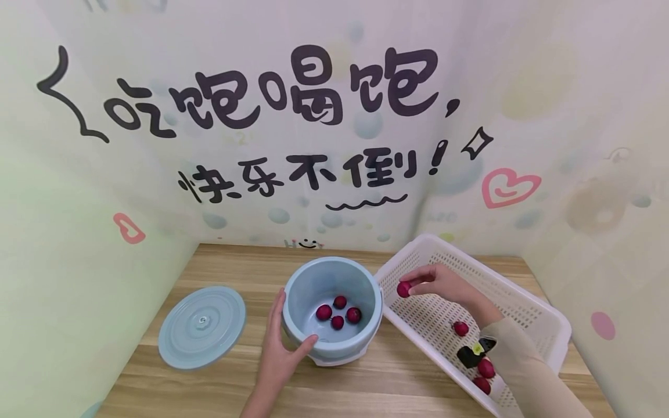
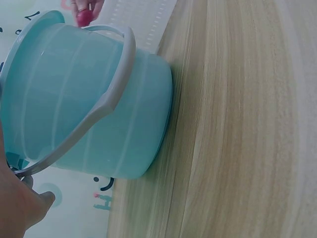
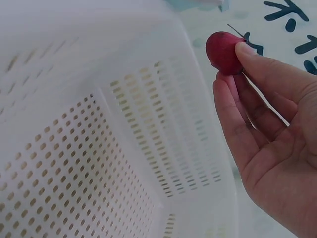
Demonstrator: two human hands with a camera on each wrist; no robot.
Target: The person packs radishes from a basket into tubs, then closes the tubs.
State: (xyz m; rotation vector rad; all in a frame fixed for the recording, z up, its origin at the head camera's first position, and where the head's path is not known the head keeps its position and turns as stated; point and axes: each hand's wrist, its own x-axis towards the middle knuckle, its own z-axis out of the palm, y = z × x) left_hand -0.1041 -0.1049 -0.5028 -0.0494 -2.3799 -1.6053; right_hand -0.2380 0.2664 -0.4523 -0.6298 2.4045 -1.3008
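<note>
A light blue bucket [image 1: 334, 346] stands on the table with several red radishes [image 1: 353, 315] inside. My left hand [image 1: 278, 361] rests against its near left side, thumb and fingers spread along the wall and rim. Between thumb and fingertips, my right hand [image 1: 441, 283] pinches one small round radish [image 3: 224, 52], its thin root showing in the right wrist view. That hand is over the left part of a white perforated basket [image 1: 561, 328], to the right of the bucket. More radishes [image 1: 460, 328] lie in the basket, partly hidden by the right forearm.
A round blue lid [image 1: 202, 327] lies on the wooden table [image 1: 397, 383] left of the bucket. The bucket's pale handle [image 2: 106, 101] hangs down its near side. A printed wall covering [image 1: 334, 139] closes off the back and sides.
</note>
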